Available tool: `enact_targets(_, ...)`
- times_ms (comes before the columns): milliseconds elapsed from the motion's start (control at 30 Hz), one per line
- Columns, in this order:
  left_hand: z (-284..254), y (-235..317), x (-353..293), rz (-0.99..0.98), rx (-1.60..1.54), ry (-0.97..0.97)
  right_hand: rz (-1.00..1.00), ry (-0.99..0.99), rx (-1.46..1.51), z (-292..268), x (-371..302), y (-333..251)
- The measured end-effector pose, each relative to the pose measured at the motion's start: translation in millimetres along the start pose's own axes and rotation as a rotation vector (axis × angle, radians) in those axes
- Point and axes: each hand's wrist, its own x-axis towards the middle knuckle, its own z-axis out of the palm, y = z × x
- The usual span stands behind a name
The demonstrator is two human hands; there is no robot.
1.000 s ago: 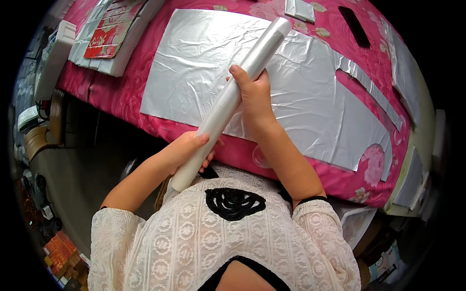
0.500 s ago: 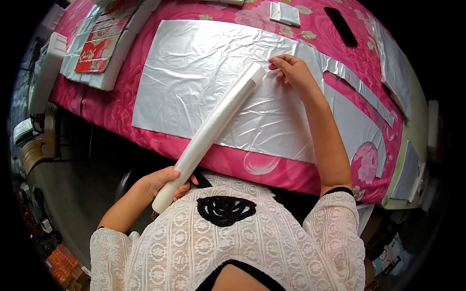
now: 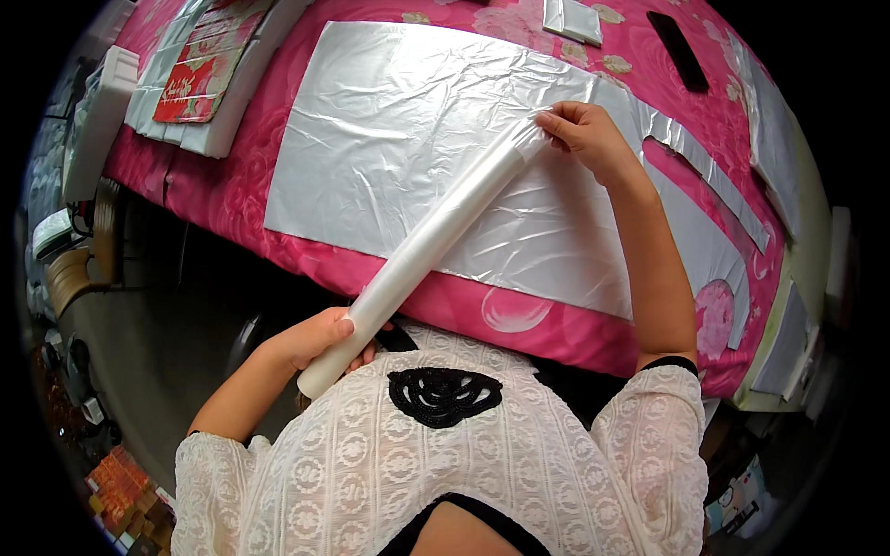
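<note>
A long white roll with a shiny film surface slants from my body up to the right, over the table. My left hand is wrapped round its near end, close to my shirt. At the far end, my right hand pinches the crumpled clear film that sticks out past the roll. Beneath the roll a creased silver sheet lies spread on the table. A cut-out strip of silver sheet curves away at its right.
A pink floral cloth covers the table. At the far left lie wrapped white stacks with a red printed packet. Farther back are a small white packet and a long black object. A wooden chair stands at left.
My right hand has closed on the film at the roll's far end, where it was apart before. The roll's far end has shifted slightly up and right in view.
</note>
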Motion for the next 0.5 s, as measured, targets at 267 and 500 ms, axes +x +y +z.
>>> enact_targets(267, -23, -14, -36, -0.147, 0.028, 0.064, -0.116, 0.522, -0.183, -134, 36, 55)
enact_targets(500, -31, 22, -50, -0.323, 0.273, -0.120, -0.149, 0.477, -0.014, -176, 25, 74)
